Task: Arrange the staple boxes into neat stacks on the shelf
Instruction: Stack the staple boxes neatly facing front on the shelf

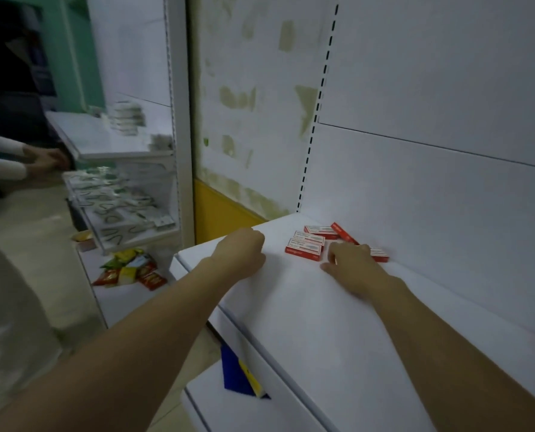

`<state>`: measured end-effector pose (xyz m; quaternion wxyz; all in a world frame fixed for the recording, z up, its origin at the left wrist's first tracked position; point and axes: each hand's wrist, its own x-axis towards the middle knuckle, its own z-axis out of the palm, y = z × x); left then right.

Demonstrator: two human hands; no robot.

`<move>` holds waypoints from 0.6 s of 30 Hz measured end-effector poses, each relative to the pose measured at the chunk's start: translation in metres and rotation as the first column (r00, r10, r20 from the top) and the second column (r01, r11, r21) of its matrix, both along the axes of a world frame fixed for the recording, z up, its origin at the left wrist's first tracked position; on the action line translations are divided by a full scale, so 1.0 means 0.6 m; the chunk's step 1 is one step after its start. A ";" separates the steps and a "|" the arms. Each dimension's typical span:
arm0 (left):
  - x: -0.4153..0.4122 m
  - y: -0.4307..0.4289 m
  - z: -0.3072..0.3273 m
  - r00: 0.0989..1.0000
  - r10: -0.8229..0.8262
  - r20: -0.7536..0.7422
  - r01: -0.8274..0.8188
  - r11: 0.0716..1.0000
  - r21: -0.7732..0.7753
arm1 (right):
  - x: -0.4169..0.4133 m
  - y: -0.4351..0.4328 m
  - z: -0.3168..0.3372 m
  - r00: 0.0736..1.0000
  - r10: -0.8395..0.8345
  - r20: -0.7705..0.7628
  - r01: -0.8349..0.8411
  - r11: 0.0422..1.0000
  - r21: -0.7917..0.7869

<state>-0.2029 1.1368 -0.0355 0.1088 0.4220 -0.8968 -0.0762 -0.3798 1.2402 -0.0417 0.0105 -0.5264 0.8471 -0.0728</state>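
Resting on the white shelf [291, 307] near its left end, the left hand [239, 254] is closed, with its fingers curled under, and no object shows inside it. It lies apart from the boxes, to their left. The right hand [350, 263] lies palm-down on the same shelf, loosely spread. Its thumb is set out to the left on the bare surface and its fingers extend toward the back panel. Its fingertips reach the rearmost staple box [381, 254], which is partly hidden behind them. Contact appears likely, but no box is enclosed or lifted by this hand. Staple boxes are red with white labels, and the count in view is five. All lie on the shelf close to the back panel, and none is stacked on another. The front box [303, 249] lies flat just left of the right hand. The second box [309, 237] lies just behind it and touches or nearly touches it. The third box [321, 231] lies further back. The tilted box [344, 232] stands on edge at an angle between the third box and the rearmost one. To the far left, another person's two hands [43, 160] in white sleeves reach toward a neighbouring shelf unit [119, 151]. Coloured snack packets [129, 269] lie in a pile on a low shelf of that unit, too blurred to count.
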 end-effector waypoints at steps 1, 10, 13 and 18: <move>-0.002 0.002 0.001 1.000 -0.003 -0.003 0.003 1.000 -0.006 | -0.002 0.005 -0.002 1.000 0.006 -0.021 -0.006 1.000 -0.021; -0.061 0.054 -0.004 0.994 -0.107 -0.036 0.107 0.994 -0.001 | -0.036 0.105 -0.019 0.988 -0.138 0.062 0.145 0.983 -0.115; -0.091 0.082 -0.008 0.986 -0.165 -0.023 0.166 0.986 0.022 | -0.044 0.145 -0.015 0.984 -0.168 0.064 0.172 0.983 -0.070; -0.152 0.146 -0.011 0.946 -0.323 0.016 0.323 0.946 0.021 | -0.058 0.225 -0.006 0.977 -0.202 0.069 0.209 0.970 -0.123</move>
